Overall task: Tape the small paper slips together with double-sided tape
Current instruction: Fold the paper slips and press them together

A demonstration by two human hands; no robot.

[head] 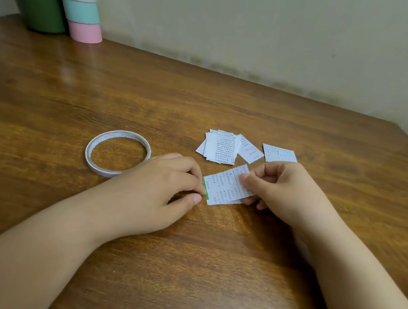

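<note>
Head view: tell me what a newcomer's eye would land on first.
First, the two hands at centre: the left hand and right hand pinch opposite ends of joined slips with a green edge, just above the table. Next, the tape ring lying left of them and the loose slips just behind. Last, the stacked pastel rolls in the far left corner.

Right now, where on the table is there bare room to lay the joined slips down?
Bare wood lies left of the white double-sided tape ring, and between the loose printed paper slips and the wall. Near the table edge, between the forearms, is free. It is crowded around the joined printed slips held by the left hand and right hand.
</note>
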